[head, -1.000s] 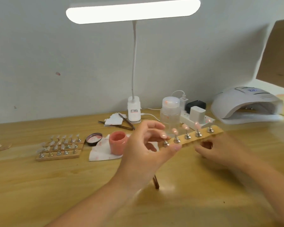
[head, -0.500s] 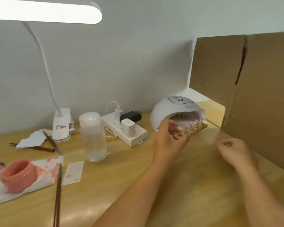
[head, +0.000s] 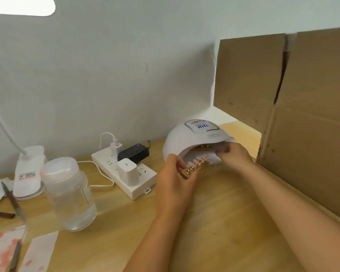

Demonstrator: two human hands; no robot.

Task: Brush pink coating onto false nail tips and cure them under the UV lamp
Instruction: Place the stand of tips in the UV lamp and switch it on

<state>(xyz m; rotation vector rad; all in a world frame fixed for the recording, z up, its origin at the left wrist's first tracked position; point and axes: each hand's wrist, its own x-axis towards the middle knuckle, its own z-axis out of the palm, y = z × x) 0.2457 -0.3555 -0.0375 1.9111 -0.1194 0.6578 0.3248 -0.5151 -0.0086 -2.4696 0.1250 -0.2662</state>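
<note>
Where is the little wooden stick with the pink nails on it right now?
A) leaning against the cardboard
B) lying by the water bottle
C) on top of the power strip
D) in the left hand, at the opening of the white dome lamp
D: the left hand holds the wooden strip of pink nail tips at the mouth of the white UV lamp.

Bright, even light falls from the desk lamp head (head: 21, 5), blown out to white glare; left of it nothing shows, edges bow, foreground blurs softly.
</note>
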